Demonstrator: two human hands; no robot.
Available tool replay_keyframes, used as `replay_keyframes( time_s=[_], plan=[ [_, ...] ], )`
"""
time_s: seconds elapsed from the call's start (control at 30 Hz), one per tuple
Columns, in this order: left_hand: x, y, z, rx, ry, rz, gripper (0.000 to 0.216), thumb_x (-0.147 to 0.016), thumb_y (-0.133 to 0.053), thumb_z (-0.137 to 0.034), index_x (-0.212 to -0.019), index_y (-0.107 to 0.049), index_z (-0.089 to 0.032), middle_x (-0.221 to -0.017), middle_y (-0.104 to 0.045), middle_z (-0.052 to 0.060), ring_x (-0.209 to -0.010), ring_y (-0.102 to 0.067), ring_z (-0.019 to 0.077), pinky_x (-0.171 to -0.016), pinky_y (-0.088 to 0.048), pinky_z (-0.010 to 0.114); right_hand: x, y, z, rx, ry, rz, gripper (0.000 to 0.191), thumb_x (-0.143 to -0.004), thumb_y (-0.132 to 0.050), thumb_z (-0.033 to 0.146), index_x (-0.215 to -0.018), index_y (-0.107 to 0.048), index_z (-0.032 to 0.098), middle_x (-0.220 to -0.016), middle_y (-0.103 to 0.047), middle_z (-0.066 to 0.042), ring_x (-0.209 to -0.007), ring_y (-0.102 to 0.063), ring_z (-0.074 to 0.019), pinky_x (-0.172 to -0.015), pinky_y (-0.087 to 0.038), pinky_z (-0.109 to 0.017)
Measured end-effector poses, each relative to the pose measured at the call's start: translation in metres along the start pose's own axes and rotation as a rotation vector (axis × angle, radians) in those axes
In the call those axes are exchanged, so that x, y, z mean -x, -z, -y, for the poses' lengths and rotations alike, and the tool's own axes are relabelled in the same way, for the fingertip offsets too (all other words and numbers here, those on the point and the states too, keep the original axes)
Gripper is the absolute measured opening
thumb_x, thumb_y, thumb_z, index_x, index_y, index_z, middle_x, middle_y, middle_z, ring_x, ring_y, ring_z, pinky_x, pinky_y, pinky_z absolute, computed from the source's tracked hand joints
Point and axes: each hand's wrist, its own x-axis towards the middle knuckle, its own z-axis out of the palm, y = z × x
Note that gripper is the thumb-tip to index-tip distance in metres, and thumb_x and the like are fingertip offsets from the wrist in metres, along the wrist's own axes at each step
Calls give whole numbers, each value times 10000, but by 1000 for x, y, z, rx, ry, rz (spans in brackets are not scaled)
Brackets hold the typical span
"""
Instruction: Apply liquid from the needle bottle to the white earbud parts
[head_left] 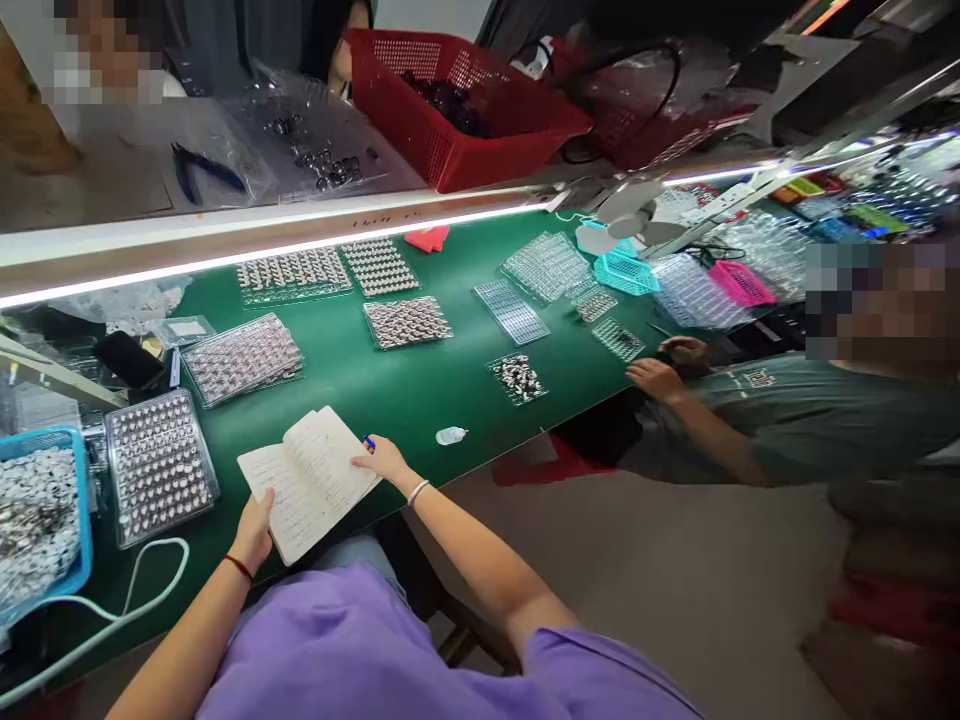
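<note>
An open notebook (pixel 307 485) with handwritten pages lies tilted at the front edge of the green table. My left hand (pixel 253 530) grips its lower left edge, thumb on the page. At the right-hand page, my right hand (pixel 387 460) has its fingers closed around a blue pen (pixel 369 443) and also touches the paper's edge. To the right of the notebook lies a small white bottle (pixel 451 436) on its side. Left of it are a clear tray of round pieces (pixel 161 468) and another filled tray (pixel 244 360).
A blue basket (pixel 84 510) of small pieces and a white cable (pixel 154 605) are at left, near a phone (pixel 131 360). More filled trays (pixel 409 322) sit farther back. A red basket (pixel 457 150) stands on the shelf. At right, a co-worker's hands (pixel 664 375) work beside small trays.
</note>
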Motion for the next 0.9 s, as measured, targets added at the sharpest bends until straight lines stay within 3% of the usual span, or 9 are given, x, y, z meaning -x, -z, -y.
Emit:
replay_keyframes(
  time_s=[0.13,0.27,0.47,0.53,0.67,0.73,0.83,0.9],
  plan=[
    [-12,6,13,0,-1,-70,317,-925,-599,-298,-1211,-584,-163,-1239,-604,99,-1058,-617,227,-899,-533,452,-4,-13,6,93,25,-31,402,-939,-610,356,-1291,-534,176,-1291,-568,-103,-1103,-601,-257,-929,-511,-487],
    [-17,14,19,-1,-7,-142,333,-927,-595,-321,-1218,-578,-161,-1227,-608,99,-1046,-621,227,-891,-534,451,11,-31,18,86,125,35,613,-894,-665,383,-1423,-407,210,-1499,-376,-138,-1237,-514,-321,-1027,-427,-562],
    [-12,13,28,-24,-153,-216,389,-951,-535,-409,-1246,-544,-156,-1199,-623,108,-1024,-638,227,-894,-533,461,41,-46,39,-143,256,351,336,-956,-588,340,-1253,-570,183,-1284,-581,-95,-1086,-614,-241,-907,-535,-452],
    [-11,14,33,-64,-246,-265,445,-888,-641,-342,-1278,-501,-182,-1260,-599,100,-1097,-615,230,-976,-490,464,39,-43,43,-263,276,432,292,-961,-581,337,-1210,-595,184,-1243,-604,-85,-1038,-630,-223,-875,-551,-418],
    [-18,20,53,-164,-377,-315,624,-676,-789,-156,-1222,-494,-227,-1315,-571,83,-1251,-525,249,-1130,-340,453,-1,-36,49,-535,342,532,287,-965,-573,371,-1157,-606,161,-1110,-649,-71,-891,-657,-176,-771,-571,-358],
    [-25,19,70,-186,-419,-290,573,-696,-759,-205,-1203,-494,-224,-1280,-593,97,-1229,-547,269,-1112,-361,476,-34,-38,52,-684,383,546,369,-979,-496,481,-1099,-609,150,-994,-666,-57,-783,-655,-152,-698,-561,-326],
    [-40,6,106,-189,-469,-202,539,-760,-688,-311,-1240,-464,-211,-1250,-620,128,-1140,-613,274,-1021,-461,470,-79,-50,54,-857,440,564,610,-951,-264,665,-864,-616,174,-716,-642,-27,-604,-613,-144,-608,-524,-306],
    [-49,-8,132,-191,-499,-149,562,-785,-656,-338,-1289,-441,-212,-1265,-620,132,-1144,-615,268,-1010,-474,447,-96,-62,51,-912,468,583,640,-897,-257,715,-762,-598,190,-551,-573,-2,-490,-550,-142,-543,-483,-294]
  ],
)
